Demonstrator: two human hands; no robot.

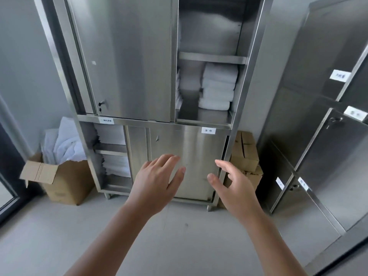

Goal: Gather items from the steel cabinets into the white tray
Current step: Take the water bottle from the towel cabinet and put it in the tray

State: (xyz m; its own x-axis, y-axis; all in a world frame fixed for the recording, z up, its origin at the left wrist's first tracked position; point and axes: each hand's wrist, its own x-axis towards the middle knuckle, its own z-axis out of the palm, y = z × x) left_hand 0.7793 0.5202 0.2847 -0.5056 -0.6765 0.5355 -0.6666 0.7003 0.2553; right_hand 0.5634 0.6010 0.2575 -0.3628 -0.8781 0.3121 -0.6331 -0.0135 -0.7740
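A tall steel cabinet [127, 56] stands before me. Its upper sliding door is pushed left, and a stack of folded white towels [218, 86] shows on the right-hand shelf. Below, the lower door [189, 148] covers the right side, while flat white linen [115, 164] lies on the open left shelves. My left hand [157, 182] and my right hand [235, 188] are raised side by side in front of the lower door, fingers spread and relaxed, holding nothing and touching nothing. No white tray is in view.
An open cardboard box [63, 180] filled with white cloth stands on the floor at the left. Stacked cardboard boxes [244, 152] sit between this cabinet and a second steel cabinet [328, 148] with labelled, closed doors on the right. Grey floor lies underfoot.
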